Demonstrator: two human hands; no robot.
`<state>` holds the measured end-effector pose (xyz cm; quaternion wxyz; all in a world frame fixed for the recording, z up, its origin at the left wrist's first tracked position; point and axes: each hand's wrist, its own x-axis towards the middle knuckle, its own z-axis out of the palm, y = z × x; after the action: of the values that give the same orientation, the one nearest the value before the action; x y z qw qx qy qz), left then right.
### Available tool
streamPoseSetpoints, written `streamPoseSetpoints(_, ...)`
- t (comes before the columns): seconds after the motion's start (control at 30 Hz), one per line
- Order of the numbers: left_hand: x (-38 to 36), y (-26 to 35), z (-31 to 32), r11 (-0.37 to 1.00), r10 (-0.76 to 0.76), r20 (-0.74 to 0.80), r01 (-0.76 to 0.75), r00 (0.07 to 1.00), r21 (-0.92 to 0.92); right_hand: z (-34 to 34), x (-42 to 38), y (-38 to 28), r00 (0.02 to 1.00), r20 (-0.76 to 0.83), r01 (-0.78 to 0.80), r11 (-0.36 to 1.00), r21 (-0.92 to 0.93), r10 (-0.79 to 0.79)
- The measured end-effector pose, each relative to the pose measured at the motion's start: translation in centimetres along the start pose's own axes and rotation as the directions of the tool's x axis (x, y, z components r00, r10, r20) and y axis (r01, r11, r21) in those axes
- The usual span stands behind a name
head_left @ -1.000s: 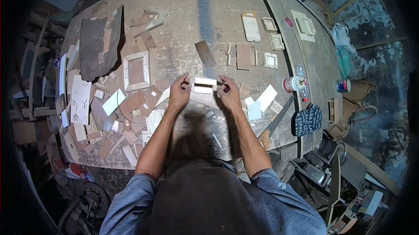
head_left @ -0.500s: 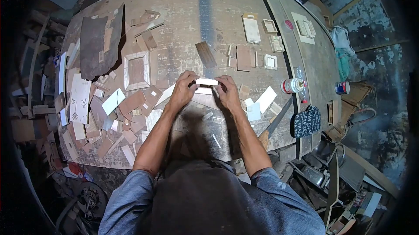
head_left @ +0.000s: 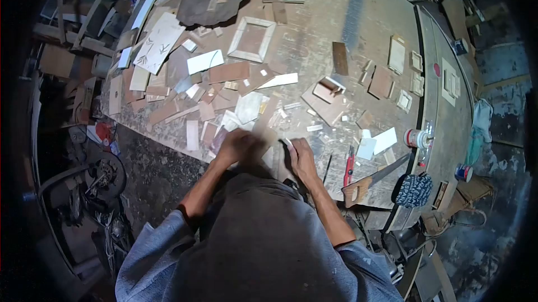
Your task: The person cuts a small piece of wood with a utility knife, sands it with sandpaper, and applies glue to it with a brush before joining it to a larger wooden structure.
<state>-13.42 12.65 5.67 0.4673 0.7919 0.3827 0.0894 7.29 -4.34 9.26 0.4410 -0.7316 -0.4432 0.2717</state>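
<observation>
Near the table's front edge, my right hand (head_left: 303, 161) is closed, its fingertips pinching a small pale strip (head_left: 288, 144). My left hand (head_left: 238, 146) is smeared by motion over the wood scraps at the front edge, so its fingers cannot be made out. Ahead of both hands, a small wooden assembly with raised sides (head_left: 328, 89) rests on a square board (head_left: 320, 106). Small white offcuts (head_left: 315, 128) lie between that board and my right hand.
A handsaw (head_left: 367, 185) and a red cutter knife (head_left: 349, 167) lie right of my right hand. Further right are a glue bottle (head_left: 416, 138) and a dark patterned cloth item (head_left: 413, 190). A wooden frame (head_left: 252, 39) and many scraps cover the left side.
The pale wooden piece both hands held is out of them; an assembly now rests on the square board. Both hands have drawn back toward the front edge, and the view has turned left.
</observation>
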Motion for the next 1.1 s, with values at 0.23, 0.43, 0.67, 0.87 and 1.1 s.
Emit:
streamPoseSetpoints(0.23, -3.3, -5.4, -8.2, 0.865, 0.292, -0.030, -0.251, 0.956, 0.434, 8.9, -3.4, -2.6, 0.987, -0.089, -0.135, 0.990, -0.034, 0.132)
streamPoseSetpoints(0.43, -2.5, -9.1, -10.1, 0.760, 0.352, 0.260, -0.437, 0.899, 0.481, 18.2, -2.0, -7.0, 0.960, -0.184, -0.220, 0.975, -0.026, 0.212)
streamPoseSetpoints(0.67, -1.7, -11.5, -9.7, 0.746, 0.346, 0.242, -0.422, 0.907, 0.515, 24.7, -0.7, -7.3, 0.966, -0.201, -0.231, 0.891, -0.391, 0.162)
streamPoseSetpoints(0.87, -1.7, -10.6, -11.0, 0.774, 0.253, 0.334, -0.397, 0.908, 0.493, 26.3, 0.1, -7.7, 0.954, -0.274, -0.228, 0.888, -0.398, 0.122)
streamPoseSetpoints(1.1, -1.3, -11.3, -11.0, 0.804, 0.229, 0.363, -0.386, 0.903, 0.453, 27.3, 0.3, -8.3, 0.922, -0.357, -0.279, 0.896, -0.344, 0.150)
